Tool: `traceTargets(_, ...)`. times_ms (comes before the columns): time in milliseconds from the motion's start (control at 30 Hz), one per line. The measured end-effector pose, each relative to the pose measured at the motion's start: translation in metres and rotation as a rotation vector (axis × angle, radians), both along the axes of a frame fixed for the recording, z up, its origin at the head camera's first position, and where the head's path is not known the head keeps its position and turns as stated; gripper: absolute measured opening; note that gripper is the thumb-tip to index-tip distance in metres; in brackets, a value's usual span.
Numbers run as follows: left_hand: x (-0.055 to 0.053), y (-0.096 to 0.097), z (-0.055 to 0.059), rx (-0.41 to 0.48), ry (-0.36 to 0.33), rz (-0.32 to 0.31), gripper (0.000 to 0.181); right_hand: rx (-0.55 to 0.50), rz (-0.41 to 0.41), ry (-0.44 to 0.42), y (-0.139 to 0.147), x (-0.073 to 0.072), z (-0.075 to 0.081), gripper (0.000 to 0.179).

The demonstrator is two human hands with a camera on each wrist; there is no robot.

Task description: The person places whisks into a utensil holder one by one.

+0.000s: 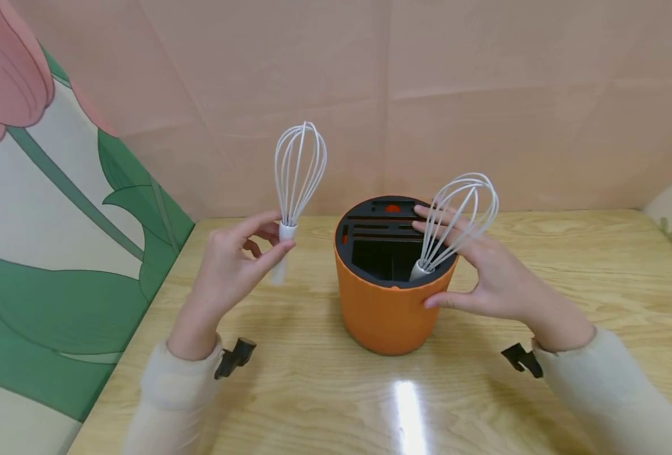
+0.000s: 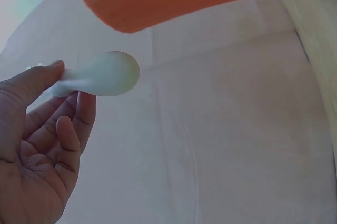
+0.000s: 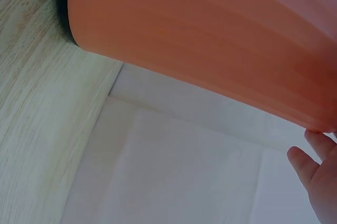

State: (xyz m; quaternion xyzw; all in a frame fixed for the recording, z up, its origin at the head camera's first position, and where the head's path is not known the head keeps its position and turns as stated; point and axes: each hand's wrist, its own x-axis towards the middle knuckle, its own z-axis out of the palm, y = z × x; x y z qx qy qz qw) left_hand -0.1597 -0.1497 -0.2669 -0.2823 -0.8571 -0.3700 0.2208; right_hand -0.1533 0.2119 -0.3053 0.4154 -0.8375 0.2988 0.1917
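In the head view my left hand (image 1: 236,259) pinches a white balloon whisk (image 1: 300,180) just below its wires, thumb against fingers, wires pointing up. Its pale, rounded handle end (image 2: 108,74) sticks out past the fingertips in the left wrist view. An orange utensil holder (image 1: 389,319) with a black slotted top stands upright to the right of this whisk. Leaning right out of its large front compartment is a second white whisk (image 1: 465,215), handle down inside. My right hand (image 1: 486,278) grips the holder's right side, with fingers over the rim, partly behind the wires, and thumb on the front.
The holder stands on a light wood-grain table (image 1: 313,392). Behind it rises a pinkish cloth backdrop (image 1: 244,82), and a panel with a tulip pattern (image 1: 68,221) borders the table on the left. Small black mounts (image 1: 236,358) sit at both wrists.
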Motion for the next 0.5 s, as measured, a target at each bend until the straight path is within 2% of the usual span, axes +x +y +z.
traceTargets(333,0.009,0.011,0.005,0.135,0.110,-0.106,0.039,-0.018,0.015,0.010,-0.001,-0.001,-0.001,0.100)
traceTargets(500,0.011,0.017,0.010,0.175,0.159,-0.137,0.040,-0.004,0.004,-0.002,0.000,0.000,0.000,0.101)
